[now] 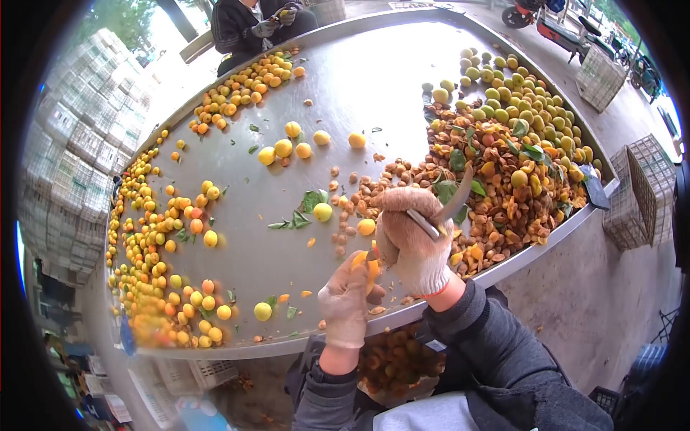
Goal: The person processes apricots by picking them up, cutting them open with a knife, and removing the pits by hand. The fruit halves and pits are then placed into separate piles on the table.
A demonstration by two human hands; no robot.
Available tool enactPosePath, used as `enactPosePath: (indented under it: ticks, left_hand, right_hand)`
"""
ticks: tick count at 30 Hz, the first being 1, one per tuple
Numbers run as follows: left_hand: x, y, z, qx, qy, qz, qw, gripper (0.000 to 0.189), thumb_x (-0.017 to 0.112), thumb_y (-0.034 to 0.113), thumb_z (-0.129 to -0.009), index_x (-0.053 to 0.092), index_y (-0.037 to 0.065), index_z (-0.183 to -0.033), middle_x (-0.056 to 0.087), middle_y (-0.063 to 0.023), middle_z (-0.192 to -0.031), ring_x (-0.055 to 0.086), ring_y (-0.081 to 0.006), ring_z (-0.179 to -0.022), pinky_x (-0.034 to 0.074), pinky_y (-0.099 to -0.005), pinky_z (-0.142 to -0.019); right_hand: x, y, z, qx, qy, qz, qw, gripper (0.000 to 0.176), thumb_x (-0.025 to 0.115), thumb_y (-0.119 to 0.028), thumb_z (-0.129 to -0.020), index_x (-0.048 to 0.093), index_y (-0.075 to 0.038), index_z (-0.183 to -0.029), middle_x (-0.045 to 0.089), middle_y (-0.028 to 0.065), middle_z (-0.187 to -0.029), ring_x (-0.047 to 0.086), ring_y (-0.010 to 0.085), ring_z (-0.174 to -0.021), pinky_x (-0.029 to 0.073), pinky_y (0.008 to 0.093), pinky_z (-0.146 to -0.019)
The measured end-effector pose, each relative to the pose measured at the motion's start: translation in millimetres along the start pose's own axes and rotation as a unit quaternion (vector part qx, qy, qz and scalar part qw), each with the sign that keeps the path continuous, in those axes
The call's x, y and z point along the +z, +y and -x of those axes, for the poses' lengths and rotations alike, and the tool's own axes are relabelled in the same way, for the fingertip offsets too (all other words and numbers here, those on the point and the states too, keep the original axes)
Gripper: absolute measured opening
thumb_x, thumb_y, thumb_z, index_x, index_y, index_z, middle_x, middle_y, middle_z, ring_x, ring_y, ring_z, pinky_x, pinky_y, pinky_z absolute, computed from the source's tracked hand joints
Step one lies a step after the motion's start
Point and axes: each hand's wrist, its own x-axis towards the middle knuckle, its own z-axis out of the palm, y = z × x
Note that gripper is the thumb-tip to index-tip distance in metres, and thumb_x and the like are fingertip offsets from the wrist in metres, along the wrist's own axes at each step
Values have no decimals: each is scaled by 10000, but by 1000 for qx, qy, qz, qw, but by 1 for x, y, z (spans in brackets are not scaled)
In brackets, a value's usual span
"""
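Near the front edge of the metal table [280,194], my gloved left hand [345,302] is closed on a cut orange apricot [371,267]. Beside it and higher, my gloved right hand [413,237] wraps round a knife, whose curved blade [458,195] points up and to the right. The two hands are close together at the fruit. Brown pits [406,174] lie just beyond my right hand. A large heap of split fruit pieces [496,194] spreads to its right, with green leaves among them.
Whole yellow-orange apricots [154,266] cover the table's left side, and greener ones [532,100] lie at the back right. A co-worker [262,29] in gloves sits across the table. Crates [640,194] stand on the right; stacked crates [79,151] stand left. A fruit-filled container [399,363] sits below the front edge.
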Motion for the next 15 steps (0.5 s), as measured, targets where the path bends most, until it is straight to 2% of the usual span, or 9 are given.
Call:
enactPosePath:
  ticks: [1, 2, 3, 5, 6, 9, 13, 14, 15]
  left_hand:
    - [2, 2, 1, 2, 1, 1, 1000, 380, 611, 191, -926, 571, -28, -1235, 666, -62, -887, 613, -101, -578, 502, -209, -499]
    - [6, 6, 4, -1, 14, -11, 1000, 349, 619, 173, -918, 594, -33, -1199, 654, -72, -840, 605, -122, -547, 490, -227, -473]
    - [7, 9, 5, -4, 28, -22, 999, 318, 628, 155, -910, 618, -38, -1163, 642, -82, -793, 598, -144, -515, 478, -246, -446]
    - [2, 6, 3, -10, 19, -18, 1000, 347, 623, 174, -915, 597, -28, -1196, 653, -71, -835, 602, -118, -538, 491, -225, -459]
    - [0, 5, 2, -18, 9, -17, 1000, 375, 618, 193, -921, 576, -19, -1228, 664, -60, -877, 606, -91, -561, 505, -205, -471]
    - [3, 10, 5, -19, 16, -46, 999, 375, 619, 194, -920, 577, -13, -1230, 662, -56, -874, 609, -90, -567, 500, -196, -463]
    - [2, 7, 4, 6, 1, -55, 998, 376, 618, 188, -919, 575, -15, -1232, 660, -56, -879, 611, -90, -573, 502, -193, -470]
    - [2, 7, 5, -1, 0, -49, 999, 375, 615, 184, -921, 572, -20, -1233, 660, -58, -890, 609, -90, -575, 504, -195, -478]
    - [1, 7, 5, -9, 0, -44, 999, 374, 611, 180, -923, 570, -25, -1233, 660, -59, -900, 608, -90, -576, 507, -197, -486]
  right_hand:
    - [1, 0, 3, -39, -20, -2, 999, 197, 602, 52, -832, 653, -10, -1012, 644, 54, -966, 607, 129, -883, 493, 257, -775]
    - [0, 6, 6, -60, -37, -59, 996, 224, 618, 102, -802, 638, 24, -1011, 648, 99, -1034, 624, 175, -933, 505, 284, -816]
    - [-2, 3, 7, -60, -40, -59, 996, 224, 618, 102, -802, 638, 24, -1011, 648, 99, -1034, 624, 175, -933, 505, 284, -816]
    - [-10, -5, 8, -108, -89, 157, 978, 252, 604, 126, -798, 618, 49, -1038, 648, 117, -1020, 632, 193, -913, 511, 292, -809]
    - [-10, 0, 8, -105, -67, 68, 990, 259, 602, 134, -791, 630, 35, -1028, 661, 120, -991, 641, 201, -895, 516, 289, -789]
    - [-4, 4, 11, -46, -26, 73, 996, 230, 618, 116, -787, 647, 19, -994, 670, 120, -988, 645, 200, -910, 516, 287, -778]
    - [-3, -2, 6, -92, -142, 149, 974, 213, 611, 99, -805, 654, -26, -971, 683, 112, -983, 671, 219, -852, 524, 304, -724]
    - [1, -5, 7, -33, -114, 114, 986, 184, 590, 72, -833, 658, -42, -962, 677, 66, -924, 644, 166, -745, 504, 274, -659]
    - [0, -4, 6, -32, -114, 113, 986, 184, 590, 72, -833, 658, -42, -962, 677, 66, -924, 644, 166, -745, 504, 274, -659]
